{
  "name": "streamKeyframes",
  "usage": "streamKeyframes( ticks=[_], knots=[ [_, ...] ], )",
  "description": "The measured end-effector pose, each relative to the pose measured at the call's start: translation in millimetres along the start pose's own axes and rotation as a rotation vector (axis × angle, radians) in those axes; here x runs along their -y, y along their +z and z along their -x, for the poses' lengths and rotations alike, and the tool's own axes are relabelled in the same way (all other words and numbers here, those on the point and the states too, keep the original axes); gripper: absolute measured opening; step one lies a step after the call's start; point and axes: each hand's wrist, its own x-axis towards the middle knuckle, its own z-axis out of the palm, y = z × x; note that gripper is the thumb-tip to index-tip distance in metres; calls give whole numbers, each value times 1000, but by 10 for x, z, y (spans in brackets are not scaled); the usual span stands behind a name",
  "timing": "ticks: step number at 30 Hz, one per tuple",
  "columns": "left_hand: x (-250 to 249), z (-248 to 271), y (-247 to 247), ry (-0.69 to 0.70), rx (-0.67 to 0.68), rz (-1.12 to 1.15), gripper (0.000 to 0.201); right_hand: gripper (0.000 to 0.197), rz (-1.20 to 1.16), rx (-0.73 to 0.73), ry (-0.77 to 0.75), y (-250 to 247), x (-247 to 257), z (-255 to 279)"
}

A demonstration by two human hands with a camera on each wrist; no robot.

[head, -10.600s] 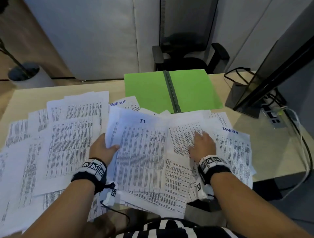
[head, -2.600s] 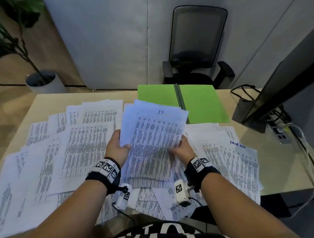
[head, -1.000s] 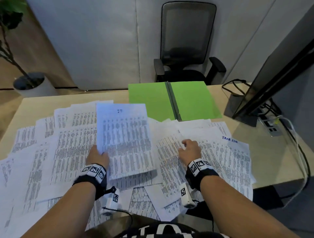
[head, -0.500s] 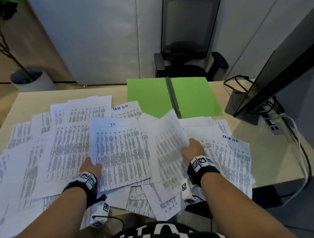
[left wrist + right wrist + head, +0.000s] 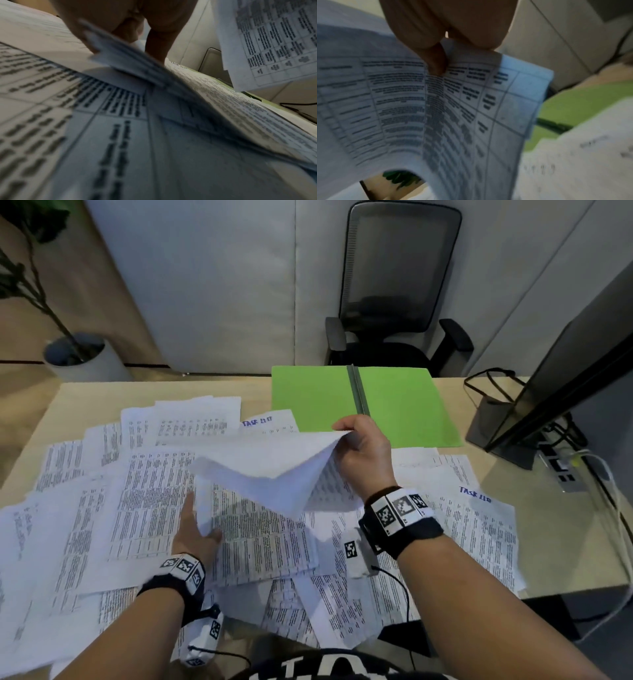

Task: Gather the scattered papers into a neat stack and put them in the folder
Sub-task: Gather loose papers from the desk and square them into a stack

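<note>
Printed papers lie scattered over the wooden table. An open green folder lies at the far edge. My right hand pinches the corner of one sheet and holds it up in the air, curled, blank side towards me; in the right wrist view the fingers squeeze that printed sheet. My left hand grips the left edge of a gathered stack lying on the pile, thumb on top, index finger straight. In the left wrist view the stack's edge runs between thumb and fingers.
A dark monitor stands at the right with a power strip and cables beside it. A black office chair is behind the table. A potted plant stands on the floor at the far left.
My right hand has raised the sheet from the pile, up and away towards the folder. My left hand, with the stack laid down, has slid forward along its left edge.
</note>
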Motion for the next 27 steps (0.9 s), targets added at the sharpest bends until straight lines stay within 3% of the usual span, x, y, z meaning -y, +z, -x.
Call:
streamKeyframes(
  ticks=[2,4,6,8,11,13,18,21,23,25,27],
  knots=[
    [20,-17,-39,42,36,-39,59,20,-51,69,305,143,-34,59],
    [33,-27,-74,58,101,-126,28,16,-25,94,464,301,-190,178],
    [27,-1,-98,30,179,-79,55,20,24,116,559,460,-389,327],
    [1,-11,-102,-88,170,3,69,18,57,150,629,601,-561,448],
    [-34,-21,-129,-126,156,-77,49,12,162,249,628,700,-715,533],
    [27,-57,-112,-97,139,-139,39,21,316,307,573,684,-775,556],
    [124,-94,-82,-98,46,-60,21,25,392,199,619,592,-952,600],
    [118,-91,-80,-97,10,27,34,23,381,192,638,636,-977,636],
    [75,-80,-95,-103,31,143,61,19,329,239,643,701,-933,665],
    [31,-85,-89,-59,74,102,83,25,249,283,655,764,-864,700],
    [-35,-100,-76,2,82,52,80,30,204,279,651,774,-831,721]
  ],
)
